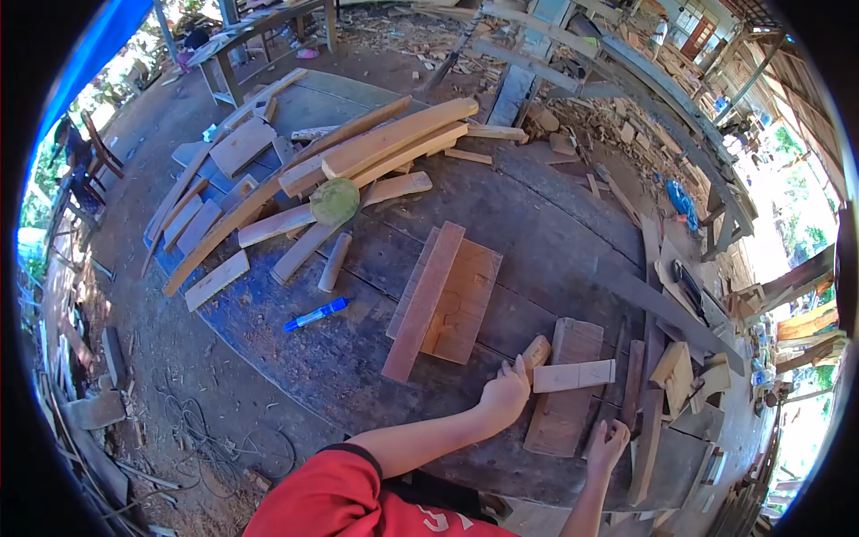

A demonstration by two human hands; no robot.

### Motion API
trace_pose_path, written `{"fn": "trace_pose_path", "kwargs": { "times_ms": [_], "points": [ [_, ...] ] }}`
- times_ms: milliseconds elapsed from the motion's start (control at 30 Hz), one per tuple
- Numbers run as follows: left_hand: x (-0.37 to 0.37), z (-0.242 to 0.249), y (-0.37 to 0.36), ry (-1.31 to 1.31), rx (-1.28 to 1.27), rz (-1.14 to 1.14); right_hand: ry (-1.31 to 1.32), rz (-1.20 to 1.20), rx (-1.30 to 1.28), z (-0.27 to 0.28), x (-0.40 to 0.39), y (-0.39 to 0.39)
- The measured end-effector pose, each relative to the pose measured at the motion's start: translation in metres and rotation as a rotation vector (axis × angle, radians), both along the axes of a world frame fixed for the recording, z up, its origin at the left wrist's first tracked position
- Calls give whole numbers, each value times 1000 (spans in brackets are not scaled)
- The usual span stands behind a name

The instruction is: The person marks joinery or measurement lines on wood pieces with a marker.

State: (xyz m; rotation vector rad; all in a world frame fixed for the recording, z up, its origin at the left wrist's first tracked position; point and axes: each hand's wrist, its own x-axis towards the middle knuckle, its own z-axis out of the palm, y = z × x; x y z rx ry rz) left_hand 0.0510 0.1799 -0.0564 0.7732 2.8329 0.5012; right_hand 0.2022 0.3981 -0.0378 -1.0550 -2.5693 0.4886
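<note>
My left hand [506,391] is closed around a small light wooden block [537,351]. Right beside it, a short pale wooden piece [577,376] with thin marked lines lies across a thick brown wood block [557,421]. My right hand [608,445] is near that block's right edge, its fingers curled together; whatever they pinch, if anything, is too small to make out. Left of the hands, a reddish-brown wooden strip [424,302] rests on a wider brown board [465,309]. A blue marker [316,315] lies farther left on the dark worktable [358,376].
A pile of planks [394,143] with a round green fruit-like object [335,201] covers the far left. Toward the right lie a long dark flat blade [667,313], a black-handled tool [689,288] and wood offcuts [676,376]. Wood scraps litter the ground beyond.
</note>
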Motion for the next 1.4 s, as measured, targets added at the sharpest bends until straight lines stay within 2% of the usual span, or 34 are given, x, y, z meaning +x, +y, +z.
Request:
{"fn": "trace_pose_path", "kwargs": {
  "times_ms": [100, 167, 233, 300, 333, 400, 467, 533, 600, 633, 667, 733, 833, 900, 1000, 1100, 1167, 1333, 1400],
  "points": [
    [5, 14, 14, -124, 64, -58, 22, 19, 5, 30, 6, -10],
    [12, -9, 28, 29, 37, -181, 71, 20, 29, 42, 10, -15],
    [7, -16, 28, -36, 142, -161, 64, -7, 46, 58, 7, -26],
    [2, -19, 14, 140, 340, -199, 105, 31, 35, 61, -4, -42],
    [-4, 2, -1, 142, 338, -199, 147, 74, 24, 62, -13, -52],
    [-17, 63, -47, -283, 256, -235, 237, 103, -150, 73, -45, -91],
    [-19, 85, -101, -71, 385, -60, 239, 201, -260, 76, -80, -123],
    [-29, 104, -145, -46, 295, 229, 227, 291, -330, 78, -125, -161],
    [-36, 89, -180, -35, 188, 287, 183, 425, -310, 73, -173, -189],
    [-39, 84, -189, -26, 84, 349, 54, 386, -361, 84, -198, -206],
    [-39, 83, -192, -21, 84, 350, -73, 346, -410, 94, -222, -221],
    [-41, 78, -190, -183, -29, 287, -45, 433, -173, 70, -272, -234],
    [-50, 67, -183, -289, -73, 282, -7, 510, -123, 56, -334, -246],
    [-51, 58, -176, -284, -81, 305, -322, 505, -227, 60, -361, -254],
    [-48, 49, -176, -249, -91, 332, -373, 410, -252, 35, -364, -270],
    [-51, 47, -173, -212, -41, 324, -415, 466, -196, 36, -350, -285],
    [-48, 44, -174, -222, 90, 338, -376, 416, -178, 29, -345, -297],
    [-33, 45, -198, -170, 158, 266, -293, 368, -97, 30, -330, -314],
    [-13, 50, -219, -154, 130, 217, -369, 315, -165, 37, -305, -324]
  ]
}}
